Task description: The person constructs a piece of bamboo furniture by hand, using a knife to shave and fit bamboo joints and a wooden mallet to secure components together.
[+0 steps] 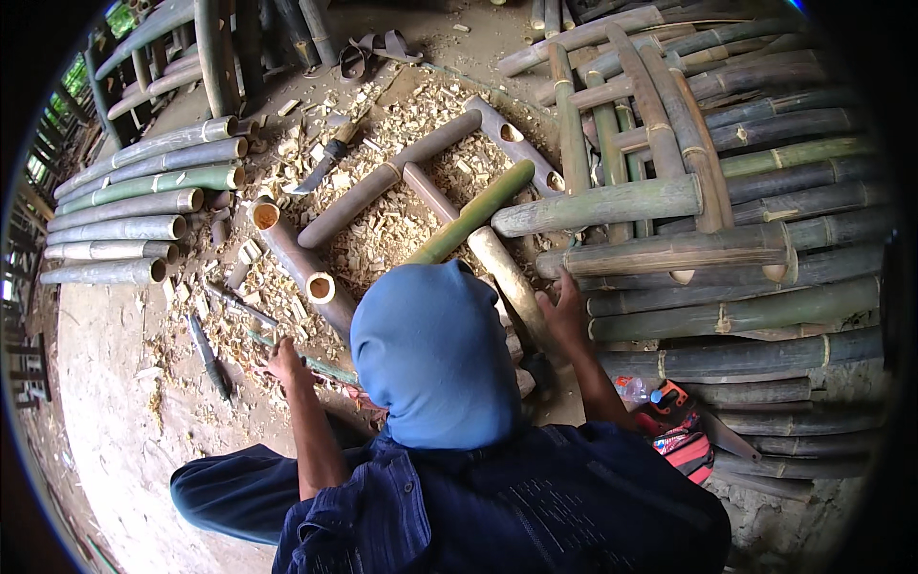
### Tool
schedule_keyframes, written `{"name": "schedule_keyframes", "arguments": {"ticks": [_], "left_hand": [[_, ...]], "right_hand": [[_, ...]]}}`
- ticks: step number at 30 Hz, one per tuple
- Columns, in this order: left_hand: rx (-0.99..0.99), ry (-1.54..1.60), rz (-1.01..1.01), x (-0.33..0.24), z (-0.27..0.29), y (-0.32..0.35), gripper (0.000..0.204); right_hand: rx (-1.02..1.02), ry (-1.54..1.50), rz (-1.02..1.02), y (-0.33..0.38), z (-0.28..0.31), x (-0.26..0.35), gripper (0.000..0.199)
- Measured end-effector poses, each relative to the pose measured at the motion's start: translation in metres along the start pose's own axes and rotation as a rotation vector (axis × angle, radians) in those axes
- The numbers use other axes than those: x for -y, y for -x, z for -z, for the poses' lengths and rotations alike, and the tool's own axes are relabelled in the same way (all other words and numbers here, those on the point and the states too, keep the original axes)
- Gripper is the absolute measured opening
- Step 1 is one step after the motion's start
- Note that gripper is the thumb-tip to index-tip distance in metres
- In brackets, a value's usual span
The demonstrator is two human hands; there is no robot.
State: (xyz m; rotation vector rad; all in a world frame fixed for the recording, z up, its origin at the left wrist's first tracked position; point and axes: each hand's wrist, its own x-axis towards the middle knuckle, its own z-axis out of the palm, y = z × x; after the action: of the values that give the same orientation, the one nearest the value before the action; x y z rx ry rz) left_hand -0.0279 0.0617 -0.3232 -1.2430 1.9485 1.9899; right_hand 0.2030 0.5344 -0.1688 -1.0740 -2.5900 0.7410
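Bamboo lies all over the dirt floor [115, 421], among pale wood chips [382, 225]. A person in a blue hood [430, 349] and dark blue shirt sits in the near middle, hands well apart. The left hand [285, 364] is closed around a thin green bamboo strip [320, 365]. The right hand [564, 311] rests with spread fingers on a pale tan bamboo pole [507, 277], just beside a woven frame of grey-green bamboo poles [727, 249] at right. A curved knife [320, 167] lies farther off.
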Motion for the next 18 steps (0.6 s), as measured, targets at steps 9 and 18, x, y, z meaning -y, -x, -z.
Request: {"name": "schedule_keyframes", "arguments": {"ticks": [9,18], "left_hand": [[0.248,0.064,0.177,0.027,-0.035,0.051,0.012],[0.342,0.034,-0.135,-0.08,-0.031,0.087,0.027]], "right_hand": [[0.68,-1.159,-0.25,0.016,0.02,0.127,0.033],[1.212,-0.994,-0.316,0.0,-0.037,0.135,0.033]]}}
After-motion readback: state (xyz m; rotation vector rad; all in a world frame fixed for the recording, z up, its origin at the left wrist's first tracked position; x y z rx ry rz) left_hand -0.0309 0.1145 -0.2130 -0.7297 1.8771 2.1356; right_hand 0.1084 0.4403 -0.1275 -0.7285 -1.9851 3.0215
